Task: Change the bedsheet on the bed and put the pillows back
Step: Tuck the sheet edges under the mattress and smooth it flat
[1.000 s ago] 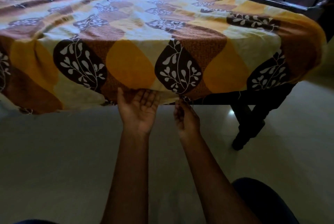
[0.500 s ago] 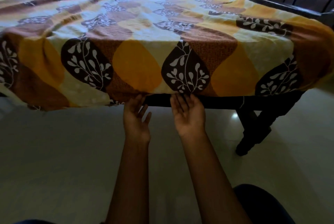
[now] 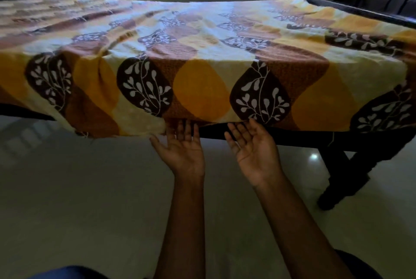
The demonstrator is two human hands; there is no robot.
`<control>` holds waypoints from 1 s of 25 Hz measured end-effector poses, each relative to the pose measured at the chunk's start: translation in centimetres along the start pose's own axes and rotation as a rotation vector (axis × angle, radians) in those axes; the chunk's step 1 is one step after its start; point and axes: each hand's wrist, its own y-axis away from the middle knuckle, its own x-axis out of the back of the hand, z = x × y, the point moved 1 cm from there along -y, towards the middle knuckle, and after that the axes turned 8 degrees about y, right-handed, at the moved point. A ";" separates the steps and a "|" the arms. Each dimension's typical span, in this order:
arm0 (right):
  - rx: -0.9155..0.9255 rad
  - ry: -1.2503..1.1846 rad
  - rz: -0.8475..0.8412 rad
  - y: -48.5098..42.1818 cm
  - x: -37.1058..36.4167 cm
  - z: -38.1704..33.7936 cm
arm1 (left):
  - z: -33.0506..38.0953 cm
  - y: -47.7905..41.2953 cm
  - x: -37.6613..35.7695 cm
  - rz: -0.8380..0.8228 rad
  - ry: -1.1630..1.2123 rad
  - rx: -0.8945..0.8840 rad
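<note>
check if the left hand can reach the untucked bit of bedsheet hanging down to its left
Probably yes: the left hand is open, palm up, its fingers at the bedsheet hem, and the drooping part hangs just beside them. Nothing stands between; only bare floor lies below.

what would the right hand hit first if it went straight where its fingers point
Probably the bedsheet, whose hem hangs at the right hand; the bed frame looks just behind it.

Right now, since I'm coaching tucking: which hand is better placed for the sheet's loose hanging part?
Probably left: the left hand is at the hem beside the sagging part of the bedsheet; the right hand lies farther.
</note>
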 end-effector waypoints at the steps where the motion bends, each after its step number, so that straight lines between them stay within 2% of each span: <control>1: -0.006 0.011 -0.004 0.0 -0.2 -0.3 | -0.1 -0.4 -0.3 -0.031 0.023 0.031; 6: -0.014 0.022 -0.035 0.1 -0.8 -1.0 | -1.1 -1.5 -2.6 -0.065 -0.015 0.114; 10: -0.026 -0.049 -0.016 0.2 -0.4 -0.3 | 0.0 -1.6 -1.9 0.091 -0.214 0.092; 12: -0.058 -0.054 -0.003 0.2 0.0 0.8 | 2.4 -1.9 0.5 0.248 -0.308 -0.019; 14: -0.121 0.015 0.006 0.3 -0.1 2.5 | 5.3 -2.3 2.7 0.326 -0.281 -0.118; 19: -0.147 0.061 -0.023 -0.2 -3.7 5.9 | 11.1 -5.7 3.3 0.324 -0.182 -0.291; 23: -0.104 -0.034 -0.017 -0.9 -5.9 6.7 | 13.3 -7.1 2.3 0.442 -0.489 -0.579; 25: -0.097 -0.053 -0.010 -1.3 -6.4 6.7 | 12.3 -5.7 0.9 0.353 -0.521 -0.639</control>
